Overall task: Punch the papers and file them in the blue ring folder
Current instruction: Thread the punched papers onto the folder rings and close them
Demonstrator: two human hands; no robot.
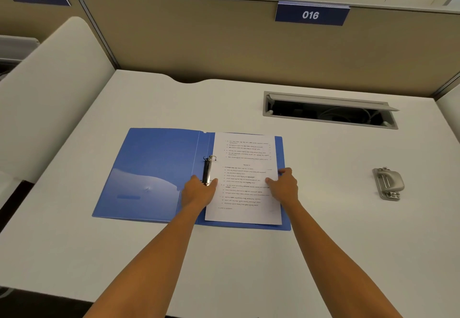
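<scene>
The blue ring folder [149, 168] lies open on the white desk. Printed papers [245, 193] lie on its right half, their left edge at the black ring mechanism [207, 169], whose metal rings stand apart. My left hand [199, 190] rests on the papers' left edge by the lower ring, fingers curled there. My right hand [283, 185] grips the papers' right edge, thumb on top. A grey metal hole punch [388, 183] stands apart at the right of the desk.
An open cable tray [328, 111] is sunk into the desk behind the folder. A beige partition [224, 44] with a "016" sign closes off the back. A white side panel [49, 88] rises at the left.
</scene>
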